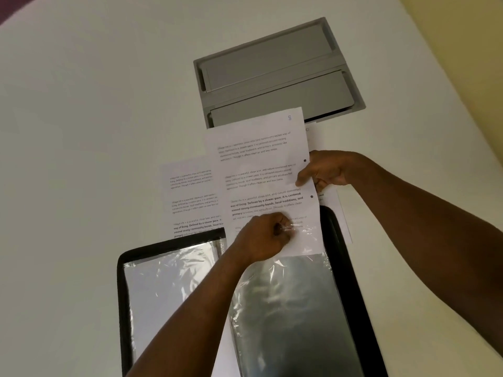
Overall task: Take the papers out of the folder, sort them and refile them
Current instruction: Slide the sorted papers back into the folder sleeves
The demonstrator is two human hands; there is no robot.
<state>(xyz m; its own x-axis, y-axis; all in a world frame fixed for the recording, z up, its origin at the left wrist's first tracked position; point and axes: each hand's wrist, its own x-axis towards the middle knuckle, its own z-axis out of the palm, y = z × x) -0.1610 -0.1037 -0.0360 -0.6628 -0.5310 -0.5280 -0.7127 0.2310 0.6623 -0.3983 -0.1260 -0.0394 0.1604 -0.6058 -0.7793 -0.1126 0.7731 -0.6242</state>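
left hand [262, 238] pinches crinkly clear sleeve [283, 295] | right hand [325, 170] pinches printed sheet [261, 170] edge | black folder [345, 268] beneath | grey hatch [277, 72] beyond

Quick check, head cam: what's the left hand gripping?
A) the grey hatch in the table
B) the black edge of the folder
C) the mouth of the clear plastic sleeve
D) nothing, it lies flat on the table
C: the left hand pinches crinkled plastic at the mouth of the clear sleeve, where the printed sheet held by the right hand enters it.
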